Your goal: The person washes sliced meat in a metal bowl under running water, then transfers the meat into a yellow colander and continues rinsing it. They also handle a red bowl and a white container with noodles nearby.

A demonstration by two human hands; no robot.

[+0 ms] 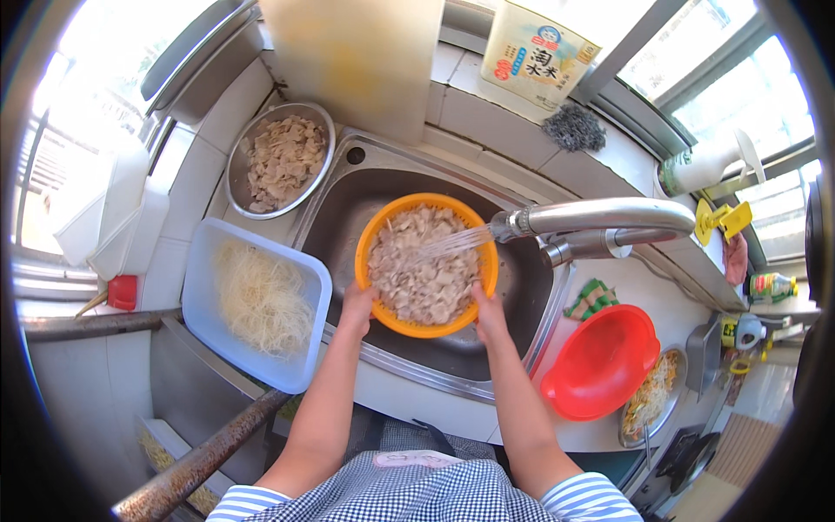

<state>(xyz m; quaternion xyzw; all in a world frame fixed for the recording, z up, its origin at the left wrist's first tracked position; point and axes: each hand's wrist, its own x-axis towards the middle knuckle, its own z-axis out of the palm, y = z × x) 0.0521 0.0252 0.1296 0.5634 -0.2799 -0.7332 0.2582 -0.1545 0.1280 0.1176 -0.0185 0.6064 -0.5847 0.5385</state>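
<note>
A yellow plastic colander (427, 331) full of pale, thinly sliced meat or similar pieces (424, 280) is held over the steel sink (333, 228). My left hand (358, 305) grips its rim at the lower left, and my right hand (488, 312) grips it at the lower right. Water sprays from the metal faucet (587, 212) onto the pieces. To the left of the sink a steel bowl (238, 176) contains similar pale slices. Below that bowl, a light blue plastic basin (261, 378) has thin noodles (264, 297) in it.
An empty red plastic basin (603, 365) lies right of the sink, by a green sponge cloth (590, 299) and a plate of shredded food (652, 391). Steel wool (574, 128) and a detergent jug (538, 55) are on the back ledge. A rusty pipe (202, 450) crosses the lower left.
</note>
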